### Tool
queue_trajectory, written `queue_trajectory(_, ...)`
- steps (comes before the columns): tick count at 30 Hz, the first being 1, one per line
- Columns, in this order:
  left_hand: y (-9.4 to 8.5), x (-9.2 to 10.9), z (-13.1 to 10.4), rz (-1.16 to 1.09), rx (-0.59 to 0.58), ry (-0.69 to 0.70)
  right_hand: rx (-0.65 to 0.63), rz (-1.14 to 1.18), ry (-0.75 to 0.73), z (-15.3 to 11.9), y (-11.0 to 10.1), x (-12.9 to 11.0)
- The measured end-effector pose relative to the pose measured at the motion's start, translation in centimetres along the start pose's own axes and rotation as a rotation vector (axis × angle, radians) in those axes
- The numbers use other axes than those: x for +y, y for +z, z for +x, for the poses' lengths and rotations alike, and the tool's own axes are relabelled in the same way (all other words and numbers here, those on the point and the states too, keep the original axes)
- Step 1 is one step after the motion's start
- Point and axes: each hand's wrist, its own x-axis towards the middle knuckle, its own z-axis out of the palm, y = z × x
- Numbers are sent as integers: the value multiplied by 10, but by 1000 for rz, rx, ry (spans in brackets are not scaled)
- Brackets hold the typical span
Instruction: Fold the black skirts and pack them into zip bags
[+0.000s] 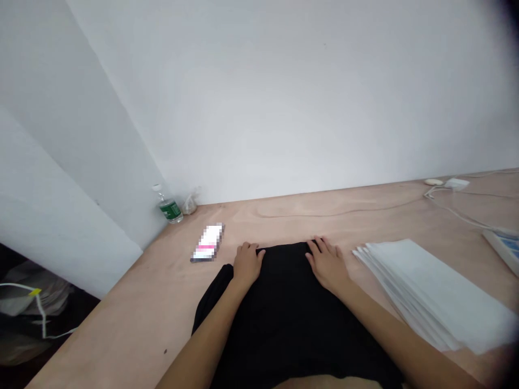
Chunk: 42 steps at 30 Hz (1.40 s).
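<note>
A black cloth (287, 308) lies spread on the pinkish wooden table (133, 302), reaching down to the bottom edge of the view. My left hand (247, 263) rests flat on its upper left corner, fingers slightly apart and thumb on the fabric. On the upper right corner lies my right hand (326, 262), its fingers spread. Part of the cloth sticks out as a dark fold to the left of my left forearm. Neither hand grips anything visible.
A phone (207, 243) lies left of the cloth. Behind it stand a water bottle (170, 209) and a small clear bag (190, 204) by the wall. White folded sheets (438, 292) lie at right, near cables (446, 205) and a white-edged object (505, 248).
</note>
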Motion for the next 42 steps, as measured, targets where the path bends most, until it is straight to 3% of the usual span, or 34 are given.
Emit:
queue_trajectory(4,5,-20,-3,-67,2,26,39,62,86,-1,4,25)
queue_trajectory(14,8,-24,0,-237,24,-34,172,414,148,17,0,47)
queue_trajectory(19,-1,-22,1,-310,33,-101,159,572,174,16,-9,48)
queue_trajectory(22,-13,-18,-3,-383,-24,-105,108,690,225,8,-21,49)
queue_trajectory(30,-47,-12,-59,-510,-314,101,-123,1068,304,-36,-50,54)
queue_trajectory(35,-42,-17,-73,-425,-275,177,-74,983,355,-35,-38,53)
queue_trajectory(42,-33,-24,-72,-444,-221,244,-62,1112,405,-38,-26,60)
